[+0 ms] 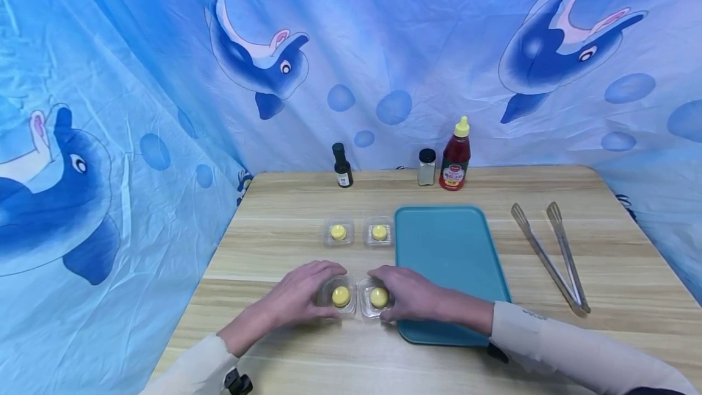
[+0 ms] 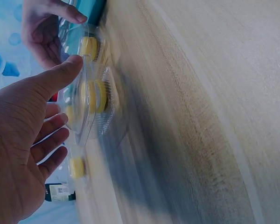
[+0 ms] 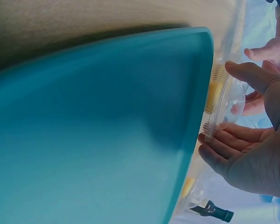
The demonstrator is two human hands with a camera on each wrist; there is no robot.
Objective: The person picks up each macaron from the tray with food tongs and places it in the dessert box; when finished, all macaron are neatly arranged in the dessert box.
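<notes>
Two clear plastic boxes stand side by side near me, each with a yellow macaron inside. My left hand (image 1: 300,294) grips the left box (image 2: 107,93), thumb at its near edge and fingers at the far one; its macaron (image 1: 340,296) shows through the lid. The right hand (image 1: 408,292) holds the right box (image 1: 368,309) the same way, around its macaron (image 1: 378,297), beside the teal tray's left rim. In the right wrist view, the thumb and fingertips (image 3: 210,140) are right at the box's edges. Both boxes sit at table level.
Farther back are two more boxed macarons (image 1: 338,232). The teal tray (image 1: 444,249) lies under my right forearm, with metal tongs (image 1: 556,261) to its right. A dark bottle (image 1: 342,166), a black-capped jar (image 1: 426,167) and a red sauce bottle (image 1: 456,157) line the table's back edge, before a dolphin-print curtain.
</notes>
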